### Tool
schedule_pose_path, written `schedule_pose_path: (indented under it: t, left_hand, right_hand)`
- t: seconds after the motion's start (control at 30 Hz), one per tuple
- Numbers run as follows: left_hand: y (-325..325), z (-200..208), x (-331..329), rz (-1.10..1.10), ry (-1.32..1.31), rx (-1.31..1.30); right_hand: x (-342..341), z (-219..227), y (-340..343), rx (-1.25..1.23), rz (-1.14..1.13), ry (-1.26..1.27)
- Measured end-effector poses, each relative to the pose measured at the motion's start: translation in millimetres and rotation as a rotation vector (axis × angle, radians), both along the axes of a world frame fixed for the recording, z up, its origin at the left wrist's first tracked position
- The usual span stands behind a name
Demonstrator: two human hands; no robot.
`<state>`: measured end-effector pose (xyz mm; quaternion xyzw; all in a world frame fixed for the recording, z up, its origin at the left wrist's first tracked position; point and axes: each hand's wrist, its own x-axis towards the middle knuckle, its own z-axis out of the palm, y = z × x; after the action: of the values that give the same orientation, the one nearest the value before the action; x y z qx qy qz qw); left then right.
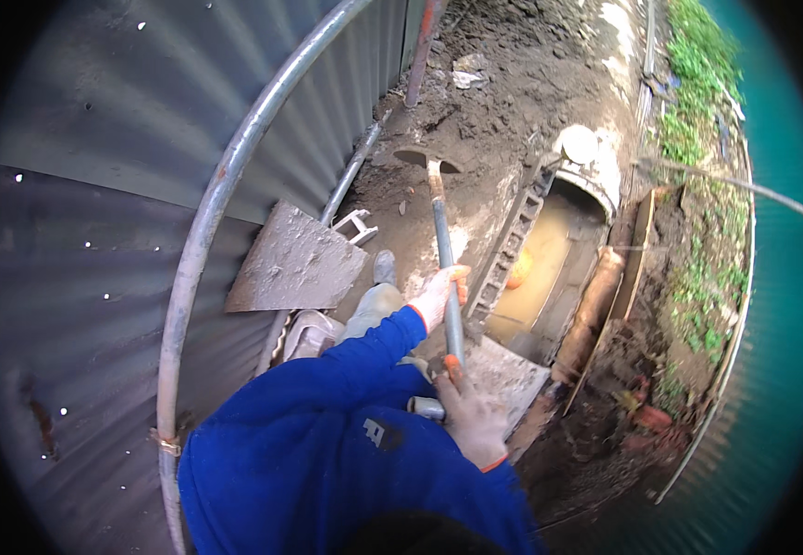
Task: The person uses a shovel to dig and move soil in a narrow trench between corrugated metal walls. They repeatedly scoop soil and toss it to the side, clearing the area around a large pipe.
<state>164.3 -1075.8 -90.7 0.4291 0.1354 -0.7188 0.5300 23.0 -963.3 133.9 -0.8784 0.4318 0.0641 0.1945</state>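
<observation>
Where the muddy ground (475, 120) meets the near side of the trench, the hoe (444, 236) is up front, shaft running away from the person. Long axis: near lengthwise to the view, butt end by the body, head far out, leaning slightly left. Blade (411, 158) sits crosswise to the shaft, wide left to right, over the mud; can't tell if it's touching.

Left hand (434, 298), gloved, is wrapped round the middle of the shaft, fingers closed on it. Right hand (475, 421), also gloved, is at the butt end, one orange fingertip against the shaft; other fingers hidden, can't tell how tight.

Right of the shaft: row of hollow blocks (503, 268) edging the trench, murky water (549, 250) inside, orange thing (519, 268) in it. Left: mud-caked board (300, 259), tilted near the corrugated wall (96, 240). Short grey pipe (426, 407) just beside the right hand.
</observation>
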Motion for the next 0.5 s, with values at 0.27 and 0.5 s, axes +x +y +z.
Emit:
schedule_pose_path:
  t: [0.27,0.5]
  left_hand:
    - [1.8,0.8,7.8,-0.077,-0.252,-0.057]
    - [3.6,-51.0,40.2,-0.325,-0.311,-0.129]
  right_hand:
    - [13.2,-11.1,-35.4,0.075,0.105,0.03]
    - [57.8,-117.6,-82.4,0.202,0.056,0.072]
